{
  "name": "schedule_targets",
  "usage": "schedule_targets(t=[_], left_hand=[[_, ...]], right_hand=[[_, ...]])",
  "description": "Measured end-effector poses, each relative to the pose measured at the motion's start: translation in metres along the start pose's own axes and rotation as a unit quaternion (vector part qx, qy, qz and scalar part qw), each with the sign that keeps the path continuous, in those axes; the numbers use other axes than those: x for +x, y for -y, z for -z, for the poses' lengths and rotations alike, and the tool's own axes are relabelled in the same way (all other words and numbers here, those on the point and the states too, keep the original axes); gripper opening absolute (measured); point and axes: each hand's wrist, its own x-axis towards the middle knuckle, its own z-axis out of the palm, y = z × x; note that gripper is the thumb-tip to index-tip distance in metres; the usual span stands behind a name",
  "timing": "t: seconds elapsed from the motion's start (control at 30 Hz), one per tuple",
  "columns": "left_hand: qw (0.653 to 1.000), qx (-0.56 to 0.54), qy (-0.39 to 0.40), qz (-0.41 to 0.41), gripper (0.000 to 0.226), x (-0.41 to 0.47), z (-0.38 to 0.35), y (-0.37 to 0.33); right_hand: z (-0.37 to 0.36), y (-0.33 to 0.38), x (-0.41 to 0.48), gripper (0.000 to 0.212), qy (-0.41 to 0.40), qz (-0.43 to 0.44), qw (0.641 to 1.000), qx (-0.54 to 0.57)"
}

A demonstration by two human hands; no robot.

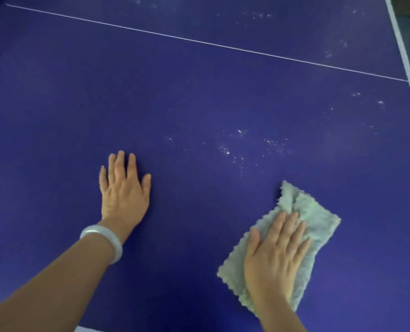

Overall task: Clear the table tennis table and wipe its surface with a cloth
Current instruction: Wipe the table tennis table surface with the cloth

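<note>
The blue table tennis table (199,97) fills the view. A pale green cloth (316,219) lies folded on it at the lower right. My right hand (274,257) presses flat on the cloth with straight fingers. My left hand (123,188) rests flat on the bare surface at the lower left, fingers spread, a pale bangle on its wrist. White specks and smears (232,149) dot the surface just beyond the cloth.
A thin white centre line (208,43) crosses the table diagonally. The white edge stripe (405,58) marks the table's right side, with dark floor beyond. More white smudges (259,15) sit at the far top.
</note>
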Motion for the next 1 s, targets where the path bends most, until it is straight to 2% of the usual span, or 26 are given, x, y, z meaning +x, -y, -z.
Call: schedule_targets(t=[0.1,0.17,0.27,0.37,0.43,0.5,0.63,0.7,0.77,0.87,1.0], left_hand=[[1.000,0.024,0.002,0.006,0.072,0.004,-0.002,0.009],[1.000,0.022,0.002,0.002,0.072,0.003,-0.002,0.008],[1.000,0.021,-0.002,0.004,0.069,0.003,0.000,0.008],[1.000,0.018,-0.005,0.005,0.066,0.004,-0.001,0.008],[1.000,0.008,-0.009,0.004,0.063,0.004,-0.003,0.009],[1.000,0.005,-0.009,0.003,0.061,0.005,-0.004,0.010],[1.000,0.008,-0.014,0.001,0.065,0.005,-0.005,0.011],[1.000,0.006,-0.015,-0.001,0.064,0.005,-0.007,0.011],[1.000,0.000,-0.017,0.001,0.063,0.005,-0.007,0.012],[1.000,0.004,-0.015,0.000,0.063,0.005,-0.007,0.012],[1.000,0.002,-0.009,-0.002,0.063,0.006,-0.007,0.013]], right_hand=[[-0.007,0.044,0.007,0.071,0.014,0.133,0.991,-0.025],[-0.006,0.065,0.040,0.069,0.026,0.179,0.982,-0.044],[-0.006,0.061,0.077,0.072,0.019,0.112,0.993,-0.029],[-0.007,0.043,0.048,0.074,0.001,0.066,0.997,-0.027],[-0.007,0.044,0.012,0.070,0.013,0.121,0.992,-0.042],[-0.009,0.060,-0.001,0.066,0.029,0.210,0.976,-0.052],[-0.015,0.116,0.049,0.061,0.027,0.314,0.948,-0.054],[-0.015,0.130,0.089,0.063,0.026,0.293,0.953,-0.068],[-0.015,0.126,0.109,0.066,0.020,0.235,0.969,-0.068],[-0.014,0.110,0.078,0.066,0.017,0.185,0.981,-0.048],[-0.014,0.129,0.031,0.063,0.038,0.295,0.953,-0.060]])
